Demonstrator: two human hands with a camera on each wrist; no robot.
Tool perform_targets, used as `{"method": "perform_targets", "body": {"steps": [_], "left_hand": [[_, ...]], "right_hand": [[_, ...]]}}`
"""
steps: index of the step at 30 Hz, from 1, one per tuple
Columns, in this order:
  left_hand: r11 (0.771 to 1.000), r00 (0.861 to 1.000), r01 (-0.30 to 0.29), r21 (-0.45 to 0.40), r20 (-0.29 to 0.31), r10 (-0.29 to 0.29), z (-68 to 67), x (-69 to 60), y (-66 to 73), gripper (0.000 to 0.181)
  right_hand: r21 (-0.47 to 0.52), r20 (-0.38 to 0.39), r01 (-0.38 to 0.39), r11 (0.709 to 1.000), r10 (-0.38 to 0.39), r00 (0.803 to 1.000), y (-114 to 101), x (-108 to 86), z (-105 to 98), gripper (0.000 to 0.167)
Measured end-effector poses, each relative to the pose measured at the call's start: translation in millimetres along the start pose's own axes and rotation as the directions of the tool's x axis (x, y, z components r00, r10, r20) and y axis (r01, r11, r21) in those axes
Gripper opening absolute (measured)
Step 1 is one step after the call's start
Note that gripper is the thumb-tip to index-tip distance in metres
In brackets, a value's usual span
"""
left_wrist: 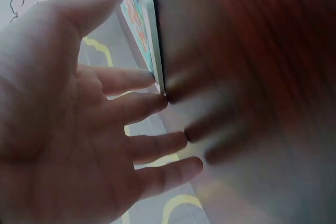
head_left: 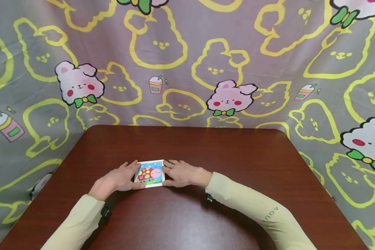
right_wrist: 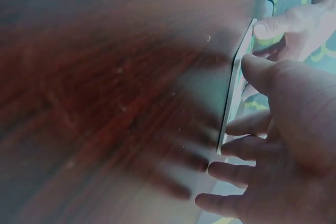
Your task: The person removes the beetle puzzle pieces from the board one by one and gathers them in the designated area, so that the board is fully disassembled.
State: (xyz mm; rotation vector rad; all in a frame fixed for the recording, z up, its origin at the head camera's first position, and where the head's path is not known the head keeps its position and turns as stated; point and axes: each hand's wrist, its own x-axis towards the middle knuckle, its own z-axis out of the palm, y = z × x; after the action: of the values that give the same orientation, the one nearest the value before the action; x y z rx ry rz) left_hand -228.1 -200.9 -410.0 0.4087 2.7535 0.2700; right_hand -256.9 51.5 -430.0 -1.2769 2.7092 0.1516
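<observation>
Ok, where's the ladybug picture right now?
In the head view, the ladybug picture lies on the table, left of centre, between the left hand and right hand.

My head view looks forward and down from above the worktop (head_left: 237, 152), far enough back to take in both sleeves (head_left: 250, 199) and the patterned curtain (head_left: 175, 52) beyond. The left wrist view sits close against my palm and faces along my left fingers (left_wrist: 160, 147), with the worktop turned sideways on the right of the frame. The right wrist view is just as near, facing along my right fingers (right_wrist: 231, 174), the worktop sideways on the left; past my thumb (right_wrist: 260, 71) it also catches my left fingers. All three share the picture tile (head_left: 149, 173), nearly edge-on from the wrists.
</observation>
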Motion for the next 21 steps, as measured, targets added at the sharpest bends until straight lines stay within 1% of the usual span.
{"method": "perform_targets", "body": {"steps": [10,16,21], "left_hand": [[0.999,0.999,-0.030,0.024,0.035,0.029,-2.4,10.7,15.1,0.096],[0.999,0.998,-0.043,0.006,0.052,0.042,-2.5,19.2,22.3,0.097],[0.999,0.998,-0.046,-0.005,0.048,0.046,-1.1,26.6,25.5,0.096]], "right_hand": [[0.008,-0.001,-0.034,0.999,0.034,0.999,11,-11.7,1,0.065],[0.029,0.008,-0.059,0.998,0.059,0.998,21,-20.7,2,0.066],[0.044,-0.005,-0.062,0.997,0.062,0.998,26,-26.1,5,0.067]]}}
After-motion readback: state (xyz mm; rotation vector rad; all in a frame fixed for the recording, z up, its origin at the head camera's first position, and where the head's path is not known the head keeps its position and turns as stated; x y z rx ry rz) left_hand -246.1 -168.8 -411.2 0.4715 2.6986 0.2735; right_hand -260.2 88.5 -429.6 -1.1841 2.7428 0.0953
